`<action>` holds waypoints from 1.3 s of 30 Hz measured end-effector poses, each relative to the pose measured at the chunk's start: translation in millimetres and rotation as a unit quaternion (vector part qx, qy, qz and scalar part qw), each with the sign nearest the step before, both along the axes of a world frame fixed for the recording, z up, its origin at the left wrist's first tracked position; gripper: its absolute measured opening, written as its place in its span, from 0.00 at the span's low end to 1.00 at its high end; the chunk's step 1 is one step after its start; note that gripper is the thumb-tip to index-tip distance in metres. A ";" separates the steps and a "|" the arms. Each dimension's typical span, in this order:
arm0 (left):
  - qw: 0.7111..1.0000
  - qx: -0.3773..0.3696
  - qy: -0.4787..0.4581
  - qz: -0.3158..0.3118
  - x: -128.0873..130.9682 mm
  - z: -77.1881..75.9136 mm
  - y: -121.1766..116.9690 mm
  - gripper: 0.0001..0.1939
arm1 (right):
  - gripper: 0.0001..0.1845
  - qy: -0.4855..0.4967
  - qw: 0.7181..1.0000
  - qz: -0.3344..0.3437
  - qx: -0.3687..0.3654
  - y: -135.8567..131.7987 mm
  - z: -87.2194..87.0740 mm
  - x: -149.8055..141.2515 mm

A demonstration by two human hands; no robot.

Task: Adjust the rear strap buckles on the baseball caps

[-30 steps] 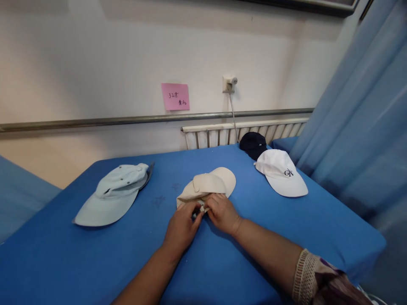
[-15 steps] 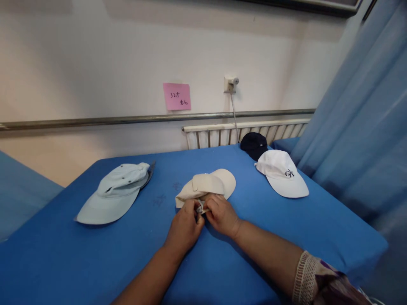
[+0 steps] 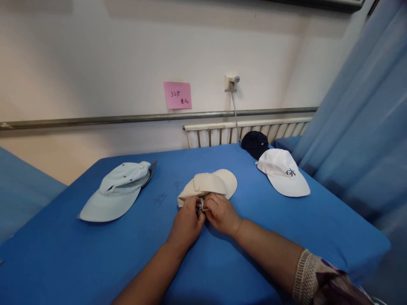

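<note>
A beige baseball cap lies in the middle of the blue-covered table, its brim pointing away to the right and its back opening towards me. My left hand pinches the strap at the cap's back edge from the left. Close beside it, my right hand grips the same strap area from the right, fingers bent. Between the fingertips a small pale piece of the strap shows; the fastening itself is mostly hidden by the fingers.
To the left lies a pale blue cap with a grey brim showing behind it. At the right sit a white cap and a black cap. A blue curtain hangs along the right; a metal rail runs along the wall.
Both hands stay at the cap's back strap with only slight finger movement. The whole view has shifted a little; the other caps lie as before.
</note>
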State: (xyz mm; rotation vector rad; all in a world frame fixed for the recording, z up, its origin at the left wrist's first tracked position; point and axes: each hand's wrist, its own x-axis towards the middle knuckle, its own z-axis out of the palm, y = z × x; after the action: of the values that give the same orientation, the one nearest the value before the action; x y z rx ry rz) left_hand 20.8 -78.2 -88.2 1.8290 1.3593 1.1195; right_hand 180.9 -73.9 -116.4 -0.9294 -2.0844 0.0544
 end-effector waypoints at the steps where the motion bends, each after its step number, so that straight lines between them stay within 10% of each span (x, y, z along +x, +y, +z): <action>1: 1.000 0.002 0.007 0.006 0.0 0.4 1.0 0.14 | 0.06 0.010 1.000 -0.002 -0.009 -0.2 0.1 -1.0; 10: 1.000 0.022 0.007 0.012 -3.7 5.0 0.8 0.12 | 0.06 0.045 0.998 -0.027 -0.035 0.5 -2.7 -0.2; 20: 0.934 0.151 0.321 -0.046 -4.8 4.6 -2.7 0.08 | 0.10 0.015 1.000 0.007 0.019 -2.2 -0.5 0.2; 30: 0.994 0.028 0.031 0.104 -8.2 0.8 9.3 0.05 | 0.07 0.067 0.998 -0.001 0.017 -3.5 3.2 -1.9; 39: 0.989 0.103 0.102 -0.018 -13.0 3.6 7.1 0.10 | 0.06 0.060 0.998 0.021 0.019 -1.0 -1.5 -0.8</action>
State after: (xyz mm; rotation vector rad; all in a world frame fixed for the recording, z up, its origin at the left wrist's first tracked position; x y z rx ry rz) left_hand 7.7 -71.1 -84.5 2.1591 1.3589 1.1141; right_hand 180.0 -75.0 -117.8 -0.8394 -1.9866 0.0910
